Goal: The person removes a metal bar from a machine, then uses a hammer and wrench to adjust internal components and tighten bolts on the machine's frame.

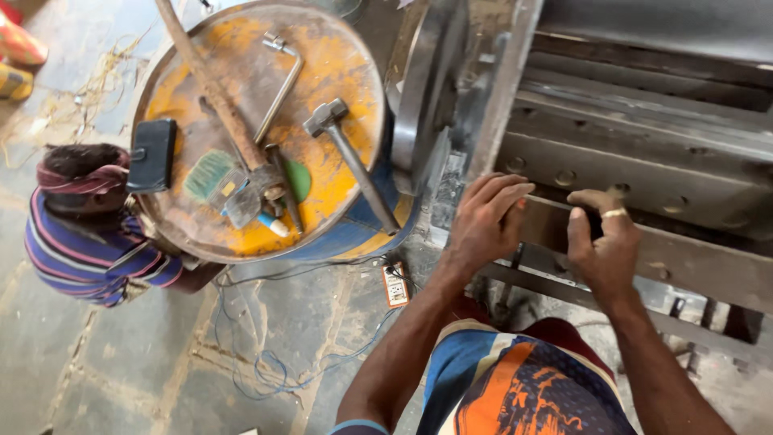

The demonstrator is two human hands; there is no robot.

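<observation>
Left hand (485, 221) lies flat, fingers together and extended, pressing on the grey metal bar (668, 254) of the steel frame (644, 153); right hand (604, 242) curls loosely over the same bar's upper edge, a ring on one finger, gripping nothing else; the bar sits just before the person, right of the drum (258, 129). Judged from this, steady even pressure from both palms, fingertips kept clear of the frame's edges, would serve best; the hammer (350, 157) rests on the drum top, well apart.
</observation>
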